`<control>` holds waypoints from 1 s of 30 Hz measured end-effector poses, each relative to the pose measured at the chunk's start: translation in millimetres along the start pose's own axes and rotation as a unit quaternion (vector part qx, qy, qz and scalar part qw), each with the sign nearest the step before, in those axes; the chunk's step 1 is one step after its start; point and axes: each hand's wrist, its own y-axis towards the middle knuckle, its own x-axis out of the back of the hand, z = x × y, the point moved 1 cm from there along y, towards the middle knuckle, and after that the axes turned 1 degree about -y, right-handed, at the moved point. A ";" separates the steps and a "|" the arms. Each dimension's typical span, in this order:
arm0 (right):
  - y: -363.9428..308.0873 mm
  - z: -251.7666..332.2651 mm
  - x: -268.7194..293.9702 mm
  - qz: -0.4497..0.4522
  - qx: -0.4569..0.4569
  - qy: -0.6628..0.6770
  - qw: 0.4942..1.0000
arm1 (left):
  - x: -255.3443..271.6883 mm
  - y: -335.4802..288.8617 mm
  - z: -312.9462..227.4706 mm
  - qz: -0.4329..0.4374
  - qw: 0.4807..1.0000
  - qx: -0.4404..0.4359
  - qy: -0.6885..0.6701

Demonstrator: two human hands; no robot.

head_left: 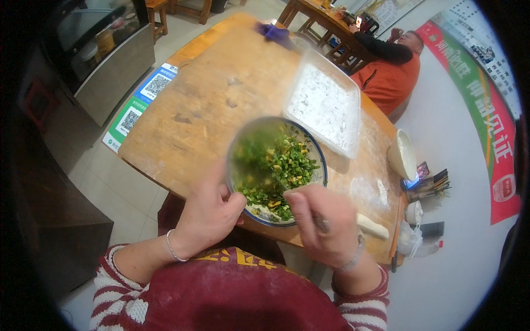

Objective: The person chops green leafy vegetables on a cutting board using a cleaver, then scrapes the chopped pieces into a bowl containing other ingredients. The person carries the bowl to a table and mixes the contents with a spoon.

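A round bowl with a blue rim (325, 175) is in front of me, above the near part of the wooden table. Inside lies a mix of chopped green leaves and yellow bits (292, 163); its left side is blurred. My left hand (212, 216) grips the bowl's near left edge, thumb at the rim. My right hand (327, 222) is closed round the handle of a stirring utensil (321, 223). The utensil's thin shaft reaches into the chopped mix, and its working end is buried there, so its exact kind is hidden.
A white flour-dusted tray (357, 118) lies beyond the bowl on the wooden table (193, 116). To the right are a pale bowl (402, 155), a dough strip (372, 227) and a chopstick holder (422, 190). A purple cloth (274, 34) lies far off; a person in orange (389, 77) sits behind.
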 end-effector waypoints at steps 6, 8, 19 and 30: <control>7.9 5.0 3.0 -0.044 -0.021 0.074 0.996 | 0.2 -0.5 -0.5 0.002 1.000 0.003 -0.013; 13.5 -4.5 -13.3 -0.040 -0.008 0.118 0.992 | 0.3 -0.9 -1.6 0.009 1.000 -0.016 -0.017; -25.2 -34.5 46.1 -0.112 -0.172 0.173 0.963 | -0.1 2.8 2.1 -0.011 0.999 -0.039 -0.019; -7.1 -98.7 2.7 -0.024 -0.137 0.239 0.961 | -2.1 0.7 -1.5 -0.024 0.999 -0.046 -0.012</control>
